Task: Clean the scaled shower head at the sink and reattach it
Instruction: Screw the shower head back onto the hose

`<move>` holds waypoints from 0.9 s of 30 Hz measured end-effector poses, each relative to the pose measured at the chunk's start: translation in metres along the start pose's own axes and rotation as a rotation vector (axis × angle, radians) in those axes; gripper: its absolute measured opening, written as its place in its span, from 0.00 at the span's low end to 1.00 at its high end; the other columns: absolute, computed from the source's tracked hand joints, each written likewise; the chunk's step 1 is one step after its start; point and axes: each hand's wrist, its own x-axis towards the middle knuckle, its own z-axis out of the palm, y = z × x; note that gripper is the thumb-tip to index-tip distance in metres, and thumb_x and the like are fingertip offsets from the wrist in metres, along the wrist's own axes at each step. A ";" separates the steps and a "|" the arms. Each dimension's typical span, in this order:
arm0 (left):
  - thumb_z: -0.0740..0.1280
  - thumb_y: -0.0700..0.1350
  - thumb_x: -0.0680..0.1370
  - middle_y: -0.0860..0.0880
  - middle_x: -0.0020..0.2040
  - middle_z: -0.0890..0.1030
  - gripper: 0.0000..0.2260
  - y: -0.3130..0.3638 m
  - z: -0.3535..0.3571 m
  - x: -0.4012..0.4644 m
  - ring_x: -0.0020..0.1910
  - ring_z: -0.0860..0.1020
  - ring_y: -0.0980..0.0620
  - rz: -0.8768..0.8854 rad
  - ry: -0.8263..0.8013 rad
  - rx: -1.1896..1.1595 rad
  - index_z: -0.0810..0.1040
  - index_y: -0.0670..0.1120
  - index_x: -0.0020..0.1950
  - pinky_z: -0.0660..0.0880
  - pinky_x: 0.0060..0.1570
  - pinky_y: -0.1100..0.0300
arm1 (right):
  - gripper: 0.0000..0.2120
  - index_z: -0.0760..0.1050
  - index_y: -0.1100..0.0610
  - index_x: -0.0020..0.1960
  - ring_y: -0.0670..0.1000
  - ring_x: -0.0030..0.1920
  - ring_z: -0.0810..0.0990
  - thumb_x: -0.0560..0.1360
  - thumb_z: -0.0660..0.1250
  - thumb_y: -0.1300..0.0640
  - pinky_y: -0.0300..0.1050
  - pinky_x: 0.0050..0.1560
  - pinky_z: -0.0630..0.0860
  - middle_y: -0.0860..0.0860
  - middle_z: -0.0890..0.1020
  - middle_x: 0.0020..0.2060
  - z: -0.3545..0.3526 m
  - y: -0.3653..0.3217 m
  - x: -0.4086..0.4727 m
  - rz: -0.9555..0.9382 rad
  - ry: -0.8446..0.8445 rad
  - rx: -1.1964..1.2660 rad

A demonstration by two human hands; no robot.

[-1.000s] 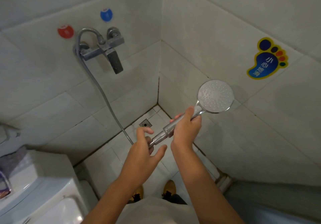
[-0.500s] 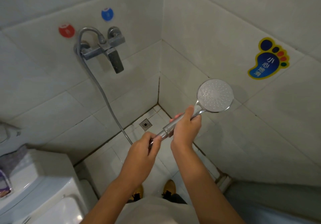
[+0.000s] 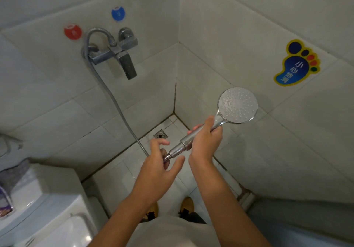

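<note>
The chrome shower head [image 3: 238,105] has a round grey spray face tilted up towards me, in front of the right wall. My right hand [image 3: 206,142] is wrapped around its handle. A metal hose [image 3: 116,103] runs from the wall mixer down to the nut [image 3: 177,150] at the handle's lower end. My left hand [image 3: 160,162] is at that joint with its fingers spread, thumb and forefinger apart on either side of the hose end. Whether they touch the hose, I cannot tell.
The wall mixer tap [image 3: 116,53] sits on the left wall under a red [image 3: 72,32] and a blue marker [image 3: 118,13]. A floor drain [image 3: 160,135] lies in the corner. A white toilet tank [image 3: 44,208] stands at lower left. A foot-shaped sticker [image 3: 297,63] is on the right wall.
Half a second ago my left hand was closed around the hose nut; now its fingers have spread open again. My right hand and the shower head have stayed put.
</note>
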 end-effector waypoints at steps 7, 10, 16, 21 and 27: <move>0.68 0.49 0.77 0.50 0.33 0.76 0.14 -0.004 -0.001 0.002 0.28 0.73 0.56 -0.008 0.004 0.042 0.64 0.55 0.56 0.73 0.28 0.62 | 0.16 0.72 0.62 0.54 0.51 0.32 0.81 0.81 0.58 0.48 0.47 0.37 0.82 0.55 0.78 0.35 0.001 0.002 0.002 0.012 0.004 -0.006; 0.65 0.52 0.78 0.49 0.32 0.73 0.13 0.000 -0.002 0.002 0.27 0.70 0.59 0.000 -0.007 -0.008 0.66 0.55 0.61 0.70 0.28 0.63 | 0.15 0.72 0.61 0.54 0.51 0.32 0.81 0.81 0.58 0.48 0.45 0.37 0.82 0.54 0.78 0.35 0.002 0.002 0.002 0.008 -0.011 0.000; 0.63 0.51 0.80 0.52 0.32 0.73 0.02 -0.002 -0.002 0.005 0.28 0.71 0.58 0.011 -0.003 0.059 0.71 0.56 0.52 0.69 0.28 0.63 | 0.17 0.72 0.62 0.55 0.50 0.33 0.82 0.81 0.58 0.48 0.41 0.34 0.80 0.55 0.79 0.37 0.002 0.003 0.004 0.036 -0.006 0.003; 0.58 0.58 0.79 0.52 0.31 0.72 0.10 0.003 -0.003 0.004 0.26 0.68 0.59 -0.044 -0.061 -0.041 0.74 0.54 0.53 0.67 0.27 0.63 | 0.16 0.72 0.62 0.55 0.50 0.31 0.81 0.81 0.59 0.49 0.42 0.34 0.80 0.55 0.78 0.35 0.001 0.001 0.004 0.021 -0.031 0.015; 0.56 0.53 0.81 0.54 0.26 0.68 0.19 0.011 -0.009 0.010 0.23 0.62 0.57 -0.248 -0.326 -0.456 0.80 0.41 0.47 0.60 0.24 0.64 | 0.08 0.72 0.59 0.46 0.51 0.28 0.77 0.79 0.61 0.54 0.44 0.31 0.76 0.52 0.76 0.29 -0.004 -0.013 0.012 0.237 -0.264 0.264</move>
